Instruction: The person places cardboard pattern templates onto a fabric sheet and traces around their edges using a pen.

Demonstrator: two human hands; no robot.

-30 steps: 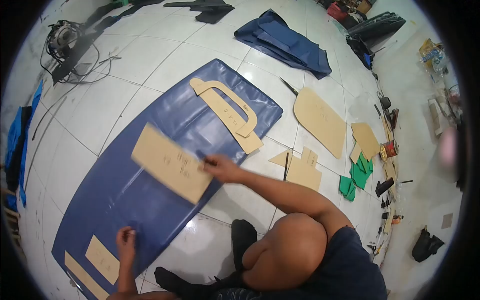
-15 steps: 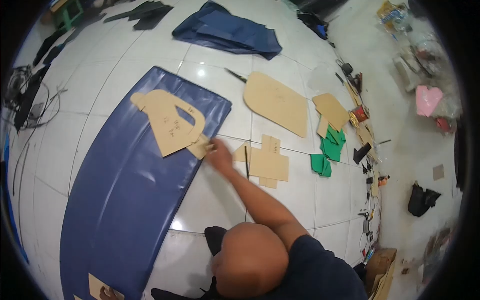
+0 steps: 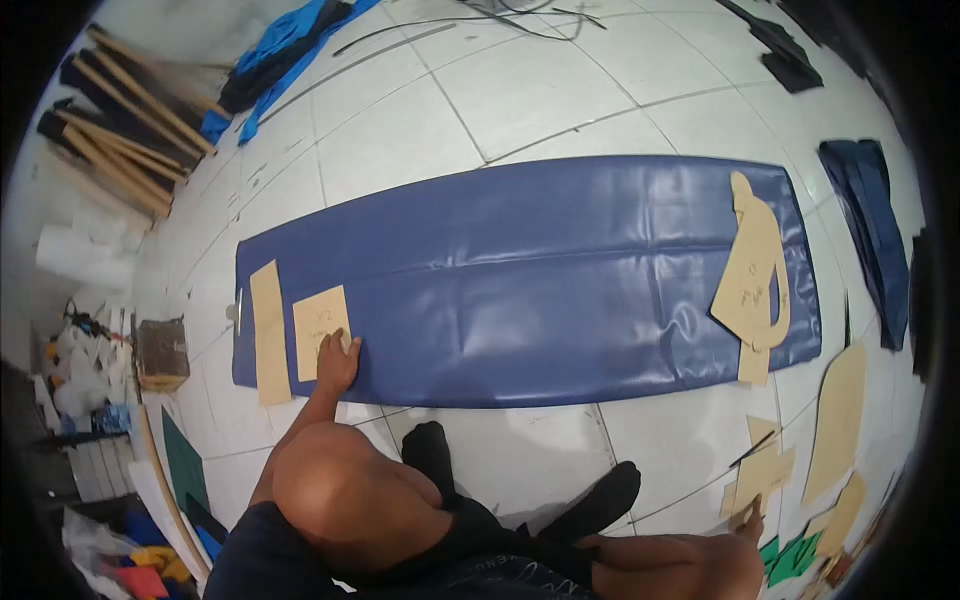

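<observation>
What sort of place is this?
Likely a small cutting workshop, perhaps for fabric or vinyl, working on a tiled floor: a large blue sheet is laid out, flat tan pieces with handwriting lie on it like templates, and folded dark blue material lies nearby.

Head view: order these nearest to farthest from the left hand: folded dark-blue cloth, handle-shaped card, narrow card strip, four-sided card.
1. Four-sided card, partly under the left hand.
2. Narrow card strip, left of that card.
3. Handle-shaped card, right end of the blue sheet.
4. Folded dark-blue cloth, beyond that end.
</observation>
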